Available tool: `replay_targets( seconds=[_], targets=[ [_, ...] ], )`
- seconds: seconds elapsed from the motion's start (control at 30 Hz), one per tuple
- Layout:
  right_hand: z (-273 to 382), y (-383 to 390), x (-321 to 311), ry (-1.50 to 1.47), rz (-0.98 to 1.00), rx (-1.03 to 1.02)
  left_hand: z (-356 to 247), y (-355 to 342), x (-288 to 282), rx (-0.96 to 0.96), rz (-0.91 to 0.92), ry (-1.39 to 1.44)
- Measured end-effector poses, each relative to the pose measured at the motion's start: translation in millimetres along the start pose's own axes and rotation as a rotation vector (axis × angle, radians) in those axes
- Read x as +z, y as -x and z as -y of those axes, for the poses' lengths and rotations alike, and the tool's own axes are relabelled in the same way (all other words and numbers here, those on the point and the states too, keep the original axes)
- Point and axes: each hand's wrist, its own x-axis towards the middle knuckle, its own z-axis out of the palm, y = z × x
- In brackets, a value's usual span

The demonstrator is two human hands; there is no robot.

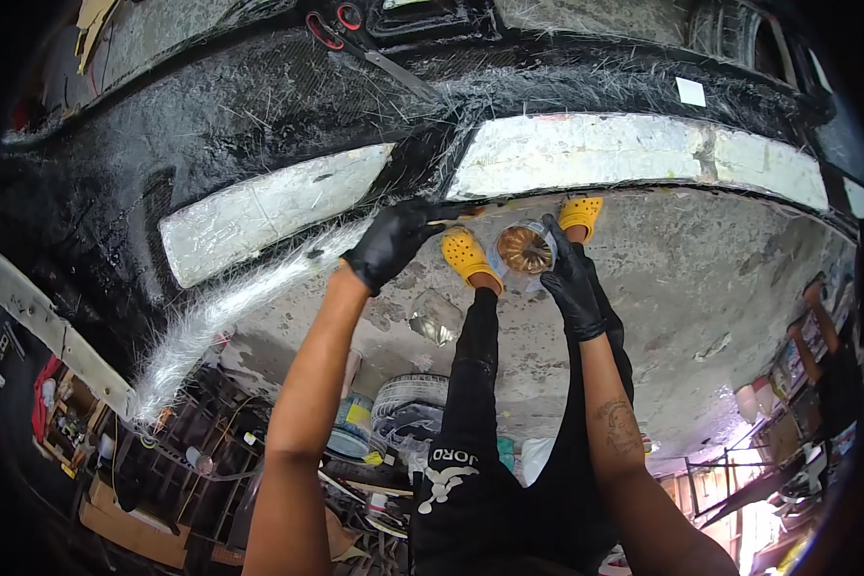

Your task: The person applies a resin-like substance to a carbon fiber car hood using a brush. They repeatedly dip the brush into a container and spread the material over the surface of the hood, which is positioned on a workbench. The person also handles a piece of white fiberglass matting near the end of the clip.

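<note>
My left hand [394, 242], in a black glove, is closed around a slim brush [439, 227] with a light handle. The brush's far end lies along the lower edge of a large black, fibre-covered panel [259, 106], so its bristles are hard to make out. My right hand [571, 288], also gloved in black, grips a clear plastic cup [502, 272] by its right side. Amber liquid [525, 250] shows inside the cup. White fibre strands [250, 293] hang in a thick fringe off the panel's edge, to the left of my left hand.
Red-handled scissors [374, 56] lie on the panel, above its whitish sections [586, 149]. A small white square [690, 91] rests farther right. A crumpled clear plastic piece [436, 319] is on the concrete floor [701, 288], near my yellow clogs [464, 252]. A bucket [350, 432] stands behind.
</note>
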Motion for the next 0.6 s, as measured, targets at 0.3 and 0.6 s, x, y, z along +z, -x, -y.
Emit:
replay_targets(
  seconds=[0.3, 0.6],
  targets=[
    [-2, 3, -3, -0.098, 0.004, 0.058, -10, 29, -15, -0.063, -0.259, -0.138],
    [28, 28, -26, -0.014, 0.004, 0.079, -26, -23, 64, 0.013, -0.242, 0.017]
  ],
)
